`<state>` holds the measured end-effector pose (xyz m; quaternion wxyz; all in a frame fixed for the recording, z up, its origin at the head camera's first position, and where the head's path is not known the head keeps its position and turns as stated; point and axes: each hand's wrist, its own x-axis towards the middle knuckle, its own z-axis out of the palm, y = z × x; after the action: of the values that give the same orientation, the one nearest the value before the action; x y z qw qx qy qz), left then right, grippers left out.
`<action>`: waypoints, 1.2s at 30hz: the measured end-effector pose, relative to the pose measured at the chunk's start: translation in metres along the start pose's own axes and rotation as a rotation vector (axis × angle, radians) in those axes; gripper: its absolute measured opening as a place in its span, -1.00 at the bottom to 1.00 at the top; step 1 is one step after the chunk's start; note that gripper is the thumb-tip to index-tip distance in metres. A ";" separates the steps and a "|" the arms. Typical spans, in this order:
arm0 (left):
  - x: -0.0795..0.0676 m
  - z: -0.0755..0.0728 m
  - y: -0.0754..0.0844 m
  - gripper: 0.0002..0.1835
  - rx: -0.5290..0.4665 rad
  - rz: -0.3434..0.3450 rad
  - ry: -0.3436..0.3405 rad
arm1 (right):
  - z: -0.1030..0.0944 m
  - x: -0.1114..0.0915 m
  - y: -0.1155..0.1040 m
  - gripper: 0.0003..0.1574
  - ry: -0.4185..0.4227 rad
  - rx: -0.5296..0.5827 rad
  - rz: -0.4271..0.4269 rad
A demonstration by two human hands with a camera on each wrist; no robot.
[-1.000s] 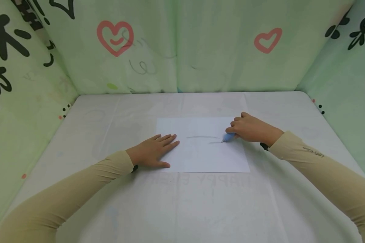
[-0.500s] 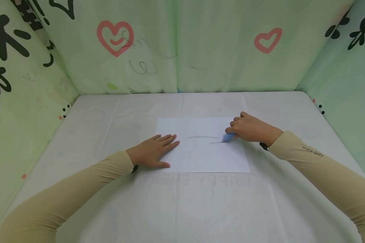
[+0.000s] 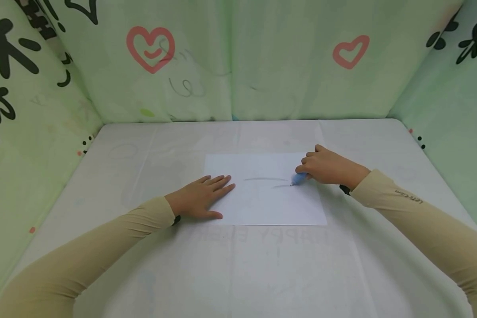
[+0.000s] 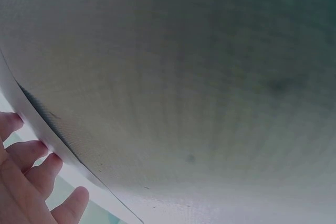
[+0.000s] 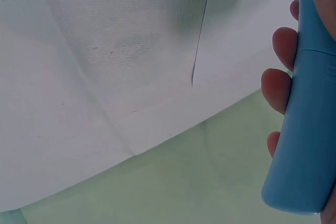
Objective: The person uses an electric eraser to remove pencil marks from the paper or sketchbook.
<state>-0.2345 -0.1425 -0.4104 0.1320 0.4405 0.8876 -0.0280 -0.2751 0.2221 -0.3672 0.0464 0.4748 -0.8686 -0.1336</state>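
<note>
A white sheet of paper (image 3: 266,205) lies on the table, bearing two faint grey strokes, a longer one (image 3: 265,179) above a shorter one (image 3: 281,186). My left hand (image 3: 200,197) rests with fingers spread over the paper's left edge; its fingertips (image 4: 79,198) show at the lower left of the left wrist view. A thick blue pen (image 3: 299,178) is gripped in my right hand (image 3: 330,166), its tip down at the right end of the shorter stroke. In the right wrist view, fingers and thumb wrap the pen's smooth blue barrel (image 5: 310,135), which has a seam near the thumb.
The white-covered table (image 3: 163,265) shows fold creases and faint mirrored lettering in front of the paper. Green curtains (image 3: 262,66) with red hearts and black markings stand close behind the table and along both sides.
</note>
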 end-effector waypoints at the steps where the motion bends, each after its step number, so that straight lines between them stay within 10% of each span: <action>1: 0.000 0.000 0.000 -0.08 0.001 0.001 0.003 | 0.000 0.000 0.000 -0.72 -0.001 -0.002 -0.001; 36: 0.000 -0.002 0.002 -0.07 0.011 0.001 -0.002 | -0.002 0.006 -0.002 -0.70 0.007 0.011 -0.020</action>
<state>-0.2332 -0.1412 -0.4085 0.1304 0.4414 0.8871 -0.0335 -0.2759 0.2154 -0.3661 0.0455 0.4841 -0.8644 -0.1278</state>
